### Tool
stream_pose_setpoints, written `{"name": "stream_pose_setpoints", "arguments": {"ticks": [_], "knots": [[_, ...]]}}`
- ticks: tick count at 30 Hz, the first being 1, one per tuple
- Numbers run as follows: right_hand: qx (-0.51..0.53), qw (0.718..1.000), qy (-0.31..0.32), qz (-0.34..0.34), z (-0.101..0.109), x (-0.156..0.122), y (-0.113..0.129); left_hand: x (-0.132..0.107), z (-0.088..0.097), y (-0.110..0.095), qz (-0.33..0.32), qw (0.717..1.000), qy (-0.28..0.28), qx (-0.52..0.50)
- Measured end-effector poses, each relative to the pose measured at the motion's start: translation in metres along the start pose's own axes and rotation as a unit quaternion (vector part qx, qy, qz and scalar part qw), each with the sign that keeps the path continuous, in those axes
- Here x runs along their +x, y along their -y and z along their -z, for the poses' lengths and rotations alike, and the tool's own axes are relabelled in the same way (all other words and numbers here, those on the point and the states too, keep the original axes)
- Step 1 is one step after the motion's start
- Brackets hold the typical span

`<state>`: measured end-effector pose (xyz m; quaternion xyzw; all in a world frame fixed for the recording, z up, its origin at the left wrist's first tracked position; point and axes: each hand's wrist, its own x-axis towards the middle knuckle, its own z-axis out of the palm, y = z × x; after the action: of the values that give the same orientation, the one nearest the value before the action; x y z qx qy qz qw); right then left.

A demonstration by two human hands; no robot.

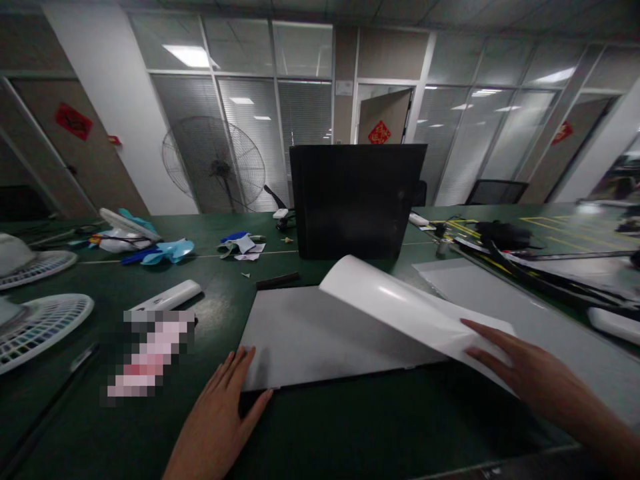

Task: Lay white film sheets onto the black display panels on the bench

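1. Left hand (220, 413): open, flat, pinning the near left corner of the grey panel (320, 337) to the table (350, 427); keep pressing.
2. Right hand (520, 373): open, fingers spread on the curled white sheet (415, 310) (glossy, likely slippery); smooth it slowly.
3. Beyond both hands: black box (356, 200), upright.

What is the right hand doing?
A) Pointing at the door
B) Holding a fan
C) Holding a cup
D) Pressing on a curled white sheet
D: the right hand lies flat on the curled white sheet, which is peeled up from the grey panel, while the left hand rests at the panel's near corner.
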<state>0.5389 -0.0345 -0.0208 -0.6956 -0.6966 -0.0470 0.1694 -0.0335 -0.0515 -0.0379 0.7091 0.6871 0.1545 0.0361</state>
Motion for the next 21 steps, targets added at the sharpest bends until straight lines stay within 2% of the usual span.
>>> {"name": "stream_pose_setpoints", "arguments": {"ticks": [2, 5, 7, 10, 13, 15, 17, 19, 21], "knots": [[0.051, 0.989, 0.114, 0.08, 0.001, 0.005, 0.039, -0.002, -0.003, -0.003, 0.031, 0.999, -0.025, -0.023], [0.092, 0.96, 0.199, 0.176, -0.002, 0.02, 0.082, -0.005, -0.005, -0.003, 0.048, 0.995, -0.076, -0.047], [0.112, 0.94, 0.227, 0.229, -0.008, 0.031, 0.1, -0.004, -0.006, 0.0, 0.025, 0.994, -0.095, -0.037], [0.134, 0.915, 0.247, 0.291, -0.019, 0.043, 0.115, -0.002, -0.006, 0.008, -0.06, 0.996, -0.069, 0.014], [0.132, 0.919, 0.221, 0.3, -0.028, 0.049, 0.118, 0.002, -0.008, 0.014, -0.124, 0.99, -0.03, 0.061], [0.103, 0.944, 0.173, 0.263, -0.033, 0.05, 0.106, 0.004, -0.011, 0.015, -0.12, 0.99, -0.023, 0.075], [0.049, 0.973, 0.116, 0.196, -0.036, 0.05, 0.077, 0.006, -0.014, 0.016, -0.104, 0.991, -0.031, 0.077], [-0.019, 0.992, 0.06, 0.105, -0.037, 0.049, 0.031, 0.007, -0.018, 0.018, -0.092, 0.992, -0.042, 0.07], [-0.089, 0.996, 0.014, -0.016, -0.038, 0.046, -0.026, 0.009, -0.022, 0.022, -0.088, 0.994, -0.043, 0.058]]}}
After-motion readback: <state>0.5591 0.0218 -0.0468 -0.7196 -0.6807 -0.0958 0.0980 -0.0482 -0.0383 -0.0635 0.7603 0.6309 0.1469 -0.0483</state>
